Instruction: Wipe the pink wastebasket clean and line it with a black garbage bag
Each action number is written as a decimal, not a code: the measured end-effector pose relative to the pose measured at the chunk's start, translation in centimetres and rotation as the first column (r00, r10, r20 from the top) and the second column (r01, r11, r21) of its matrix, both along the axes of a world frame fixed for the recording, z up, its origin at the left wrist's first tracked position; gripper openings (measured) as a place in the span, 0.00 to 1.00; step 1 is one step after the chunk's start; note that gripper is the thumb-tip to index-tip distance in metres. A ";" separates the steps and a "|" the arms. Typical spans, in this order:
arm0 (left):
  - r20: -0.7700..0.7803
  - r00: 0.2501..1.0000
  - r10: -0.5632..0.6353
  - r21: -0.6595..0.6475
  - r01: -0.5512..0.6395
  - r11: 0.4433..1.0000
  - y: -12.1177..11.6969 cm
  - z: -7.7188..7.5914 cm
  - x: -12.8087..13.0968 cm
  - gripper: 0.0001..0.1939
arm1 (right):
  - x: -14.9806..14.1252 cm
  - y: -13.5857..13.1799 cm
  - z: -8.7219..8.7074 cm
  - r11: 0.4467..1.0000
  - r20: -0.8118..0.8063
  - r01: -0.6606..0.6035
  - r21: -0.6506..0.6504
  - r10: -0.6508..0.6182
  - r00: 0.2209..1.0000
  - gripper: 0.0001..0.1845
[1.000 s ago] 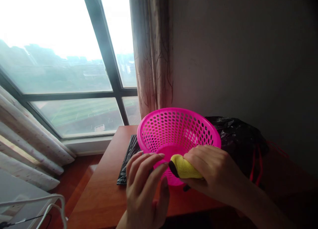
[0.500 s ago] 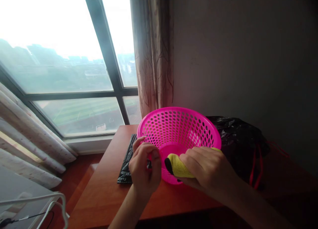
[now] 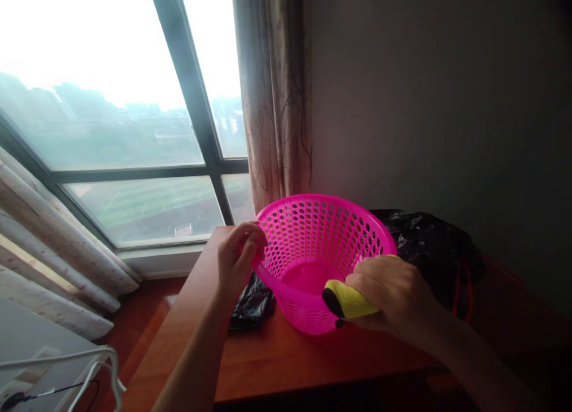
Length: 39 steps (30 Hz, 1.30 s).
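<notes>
The left hand [image 3: 241, 251] is closed at the left rim of the pink basket [image 3: 313, 269]; its exact fingertip contact is obscured. The right hand [image 3: 391, 287] clasps the yellow cloth [image 3: 353, 300], partly concealed by the fingers, at the near-right rim. The basket rests on the table [image 3: 277, 370], between folded black plastic [image 3: 254, 307], partly covered, and a black bag [image 3: 429, 245], indistinct in shadow.
</notes>
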<state>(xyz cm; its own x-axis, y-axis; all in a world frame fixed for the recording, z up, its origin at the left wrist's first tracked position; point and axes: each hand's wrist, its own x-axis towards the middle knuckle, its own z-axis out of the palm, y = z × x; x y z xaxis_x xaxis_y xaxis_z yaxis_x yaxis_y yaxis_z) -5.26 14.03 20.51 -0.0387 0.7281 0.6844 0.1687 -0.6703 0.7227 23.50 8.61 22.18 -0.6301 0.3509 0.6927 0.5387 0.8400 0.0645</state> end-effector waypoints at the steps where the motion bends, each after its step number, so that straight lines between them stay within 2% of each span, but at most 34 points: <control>1: -0.067 0.997 0.039 0.030 -0.037 0.999 -0.1 0.2 -0.2 0.09 | -0.2 0.0 0.0 1.000 -0.004 0.006 0.002 -0.006 1.000 0.10; 3: -0.218 0.961 0.168 0.116 -0.145 0.983 -1.0 0.9 -0.4 0.07 | -0.4 -0.1 -0.1 1.000 -0.001 0.017 0.001 -0.017 1.000 0.10; 5: -0.334 0.896 0.293 0.223 -0.227 0.948 -2.5 1.6 -0.1 0.07 | -0.5 -0.2 -0.1 1.000 0.002 0.026 0.005 -0.026 1.000 0.10; 6: -0.377 0.866 0.328 0.274 -0.234 0.933 -3.5 1.9 0.4 0.07 | -0.6 -0.3 -0.1 0.999 0.001 0.033 0.008 -0.033 0.999 0.11; 8: -0.461 0.819 0.341 0.364 -0.176 0.914 -5.8 2.1 1.7 0.10 | -0.8 -0.4 -0.1 0.999 -0.007 0.046 0.013 -0.046 0.999 0.13; 11: -0.580 0.737 0.348 0.430 -0.086 0.899 -8.6 1.3 4.1 0.16 | -1.5 -0.6 -0.2 0.998 -0.016 0.068 -0.007 -0.068 0.998 0.13; 15: -0.564 0.719 0.406 0.433 -0.161 0.887 -10.0 -0.2 5.8 0.18 | -2.5 -1.2 -0.2 0.996 -0.028 0.086 -0.017 -0.087 0.996 0.11; 20: -0.493 0.754 0.434 0.455 -0.202 0.867 -9.1 -0.7 5.6 0.12 | -3.1 -1.6 0.0 0.996 -0.048 0.092 0.018 -0.091 0.995 0.10; 25: -0.515 0.780 0.355 0.454 -0.103 0.885 -8.1 -0.1 4.3 0.12 | -2.3 -1.3 0.0 0.999 -0.005 0.040 -0.014 -0.040 0.999 0.09; 29: -0.578 0.753 0.314 0.450 -0.028 0.893 -6.8 0.9 2.3 0.11 | -1.0 -0.8 0.3 0.999 0.021 -0.016 -0.043 0.017 1.000 0.10; 34: -0.690 0.675 0.261 0.419 0.078 0.905 -3.7 1.8 -1.6 0.11 | 1.0 -0.1 0.7 0.995 0.055 -0.033 -0.095 0.039 0.998 0.11; 37: -0.703 0.678 0.215 0.358 0.076 0.931 -1.3 1.8 -3.3 0.11 | 1.9 0.5 0.7 0.990 0.055 -0.041 -0.134 0.049 0.997 0.11; 39: -0.684 0.711 0.164 0.317 0.087 0.945 -0.1 1.6 -3.7 0.12 | 2.2 0.7 0.4 0.992 0.039 -0.037 -0.122 0.043 0.998 0.12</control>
